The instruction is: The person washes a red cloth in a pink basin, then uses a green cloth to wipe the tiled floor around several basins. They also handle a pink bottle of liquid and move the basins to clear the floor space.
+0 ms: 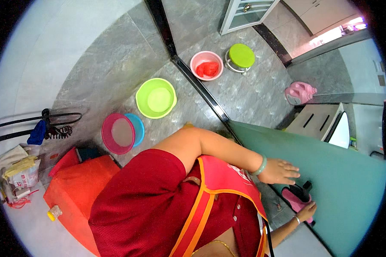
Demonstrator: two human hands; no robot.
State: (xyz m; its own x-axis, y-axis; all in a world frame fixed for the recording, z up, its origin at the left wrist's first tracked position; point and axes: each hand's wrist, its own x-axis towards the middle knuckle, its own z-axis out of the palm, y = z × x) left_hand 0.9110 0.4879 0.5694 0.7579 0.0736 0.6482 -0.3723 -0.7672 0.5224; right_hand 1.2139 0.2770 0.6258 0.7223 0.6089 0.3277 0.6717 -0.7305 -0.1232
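Note:
My left hand (278, 172), a green bangle on its wrist, reaches across my body with the fingers spread and nothing in them. It is in front of the edge of a frosted green glass panel (334, 180); whether it touches the glass I cannot tell. Lower down, my right hand (306, 212), with a silver bracelet, is closed on a pink item (292, 199), perhaps a cloth. Dark fittings (307, 185), which look like parts of a door handle, show beside the pink item. The right fingers partly hide its lower end.
On the tiled floor stand a green basin (156, 110), a magenta basin (107, 134) overlapping a blue basin (140, 130), a pink basin (196, 61) holding red cloth, and a green-topped stool (242, 55). A black floor track (199, 86) crosses the room. Pink jugs (297, 93) stand near a cabinet (312, 122).

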